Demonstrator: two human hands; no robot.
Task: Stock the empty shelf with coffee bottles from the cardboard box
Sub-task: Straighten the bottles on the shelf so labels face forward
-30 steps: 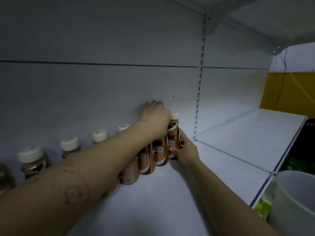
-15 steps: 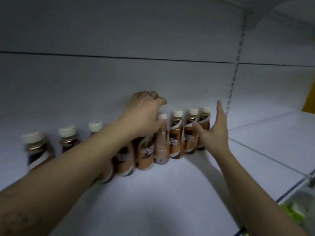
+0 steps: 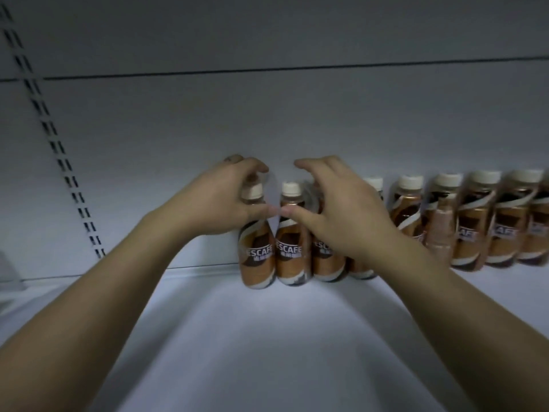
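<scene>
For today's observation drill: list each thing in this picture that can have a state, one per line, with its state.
Left hand: curled around the end bottle's neck.
Right hand: open, fingers spread over the bottles.
End bottle: upright, capped.
Row of bottles: upright, capped, against the back wall.
Shelf: partly stocked, front bare.

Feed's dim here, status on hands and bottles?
Left hand around leftmost Nescafe bottle. Right hand open over the next bottles. Shelf front unobstructed.

a slotted metal upright (image 3: 56, 144) runs diagonally down the pale back panel (image 3: 267, 120) at left; a dark horizontal seam (image 3: 267, 69) crosses the panel higher up.
</scene>
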